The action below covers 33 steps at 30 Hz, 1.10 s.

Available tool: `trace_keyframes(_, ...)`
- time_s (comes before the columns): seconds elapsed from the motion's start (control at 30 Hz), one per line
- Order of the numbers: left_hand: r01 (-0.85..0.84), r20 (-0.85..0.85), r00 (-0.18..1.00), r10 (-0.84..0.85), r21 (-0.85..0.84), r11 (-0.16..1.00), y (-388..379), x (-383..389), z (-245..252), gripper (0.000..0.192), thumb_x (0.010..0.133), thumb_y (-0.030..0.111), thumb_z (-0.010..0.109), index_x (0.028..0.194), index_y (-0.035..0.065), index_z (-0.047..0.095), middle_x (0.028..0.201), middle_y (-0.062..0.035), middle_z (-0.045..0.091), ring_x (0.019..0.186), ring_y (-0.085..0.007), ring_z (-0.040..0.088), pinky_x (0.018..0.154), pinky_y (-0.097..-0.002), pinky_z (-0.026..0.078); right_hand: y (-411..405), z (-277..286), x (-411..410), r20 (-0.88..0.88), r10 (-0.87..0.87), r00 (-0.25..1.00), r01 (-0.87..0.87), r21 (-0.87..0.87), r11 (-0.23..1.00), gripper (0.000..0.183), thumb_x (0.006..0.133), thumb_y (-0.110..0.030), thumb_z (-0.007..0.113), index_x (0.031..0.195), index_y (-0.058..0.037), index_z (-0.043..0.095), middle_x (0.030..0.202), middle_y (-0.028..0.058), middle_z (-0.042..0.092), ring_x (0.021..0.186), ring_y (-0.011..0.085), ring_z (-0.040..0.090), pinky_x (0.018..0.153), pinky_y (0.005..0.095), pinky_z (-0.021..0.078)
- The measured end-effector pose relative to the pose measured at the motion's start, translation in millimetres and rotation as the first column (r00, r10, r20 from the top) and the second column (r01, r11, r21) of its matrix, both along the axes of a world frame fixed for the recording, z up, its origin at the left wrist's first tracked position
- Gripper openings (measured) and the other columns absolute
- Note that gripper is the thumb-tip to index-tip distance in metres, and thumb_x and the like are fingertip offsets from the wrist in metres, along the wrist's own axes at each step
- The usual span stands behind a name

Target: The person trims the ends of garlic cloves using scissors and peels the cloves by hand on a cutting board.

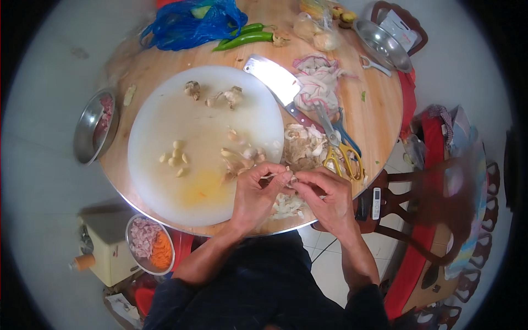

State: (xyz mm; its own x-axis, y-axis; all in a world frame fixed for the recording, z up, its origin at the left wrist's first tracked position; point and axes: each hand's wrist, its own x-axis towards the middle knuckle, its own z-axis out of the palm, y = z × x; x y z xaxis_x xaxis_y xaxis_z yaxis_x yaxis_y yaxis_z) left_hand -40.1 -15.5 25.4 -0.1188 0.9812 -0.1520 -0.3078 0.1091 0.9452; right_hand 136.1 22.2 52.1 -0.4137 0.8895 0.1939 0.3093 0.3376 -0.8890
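Note:
My left hand (pixel 264 192) and my right hand (pixel 324 194) meet over the right edge of a round white cutting board (pixel 165 119). Between their fingertips they pinch a garlic clove (pixel 291 178), mostly hidden by the fingers. Just left of my left hand lie unpeeled garlic cloves (pixel 231 161). Several peeled garlic cloves (pixel 175 156) sit in a small group farther left on the board. Near the board's far side are garlic bulbs (pixel 232 95). Papery garlic skins (pixel 305 144) are heaped on the wooden table beyond my hands, with more under them.
A cleaver (pixel 274 78) rests against the board's far right edge. Scissors (pixel 338 142) with yellow and blue handles lie by the skins, beside a cloth (pixel 317 80). Green peppers (pixel 247 39) and a blue plastic bag (pixel 194 24) are behind. A metal bowl with meat (pixel 88 132) stands left.

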Motion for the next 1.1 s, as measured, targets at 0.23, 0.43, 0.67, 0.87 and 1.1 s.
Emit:
trace_keyframes(0.23, 0.005, -0.033, 0.999, -0.004, 0.029, 1.000, 2, 1, 2, 0.010, 0.097, 0.006, 0.070, 0.102, -0.0029, 0.071, 0.092, -0.0059, 0.071, 0.081, -0.0121, 0.070, 0.069, -0.0252, 0.058, -4, -9, -9, -0.076, -0.107, 0.991, 0.094, -0.157, 0.983, 0.025, 0.085, -0.002, 0.081, 0.107, -0.0002, 0.070, 0.083, 0.0043, 0.065, 0.074, 0.0095, 0.065, 0.064, 0.0244, 0.0542)
trace_keyframes(0.43, 0.053, -0.015, 0.998, -0.053, -0.013, 0.999, 6, 6, 8, 0.008, 0.098, 0.007, 0.069, 0.100, -0.0007, 0.071, 0.087, -0.0036, 0.069, 0.068, -0.0075, 0.061, 0.061, -0.0237, 0.051, -11, -23, -2, -0.118, -0.157, 0.980, 0.121, -0.271, 0.955, 0.024, 0.089, -0.001, 0.077, 0.112, 0.0009, 0.070, 0.087, 0.0058, 0.069, 0.075, 0.0103, 0.067, 0.067, 0.0251, 0.0554)
trace_keyframes(0.67, 0.072, 0.073, 0.995, -0.066, -0.086, 0.994, 10, 5, 3, 0.009, 0.100, 0.010, 0.067, 0.102, 0.0009, 0.069, 0.084, -0.0019, 0.066, 0.066, -0.0072, 0.056, 0.057, -0.0246, 0.047, -6, -13, 2, -0.256, -0.097, 0.962, -0.023, -0.429, 0.903, 0.024, 0.098, 0.001, 0.065, 0.122, 0.0042, 0.068, 0.091, 0.0055, 0.070, 0.076, 0.0101, 0.068, 0.069, 0.0242, 0.0558)
trace_keyframes(0.87, 0.060, -0.088, 0.994, -0.067, -0.087, 0.994, 10, 6, 5, 0.017, 0.098, 0.001, 0.064, 0.115, 0.0010, 0.068, 0.095, -0.0046, 0.064, 0.073, -0.0096, 0.059, 0.060, -0.0241, 0.049, 0, -19, 12, -0.286, -0.100, 0.953, -0.060, -0.504, 0.862, 0.023, 0.098, -0.002, 0.066, 0.121, 0.0031, 0.069, 0.087, 0.0046, 0.069, 0.074, 0.0080, 0.065, 0.068, 0.0229, 0.0530)
trace_keyframes(1.1, 0.299, -0.248, 0.926, -0.284, 0.025, 0.954, 6, 0, 11, 0.036, 0.098, -0.006, 0.060, 0.133, 0.0007, 0.063, 0.124, -0.0119, 0.055, 0.092, -0.0144, 0.063, 0.071, -0.0272, 0.056, 3, -11, 15, -0.118, -0.118, 0.986, 0.034, -0.551, 0.834, 0.016, 0.096, -0.002, 0.068, 0.111, 0.0033, 0.072, 0.081, 0.0025, 0.068, 0.071, 0.0075, 0.062, 0.064, 0.0232, 0.0496)
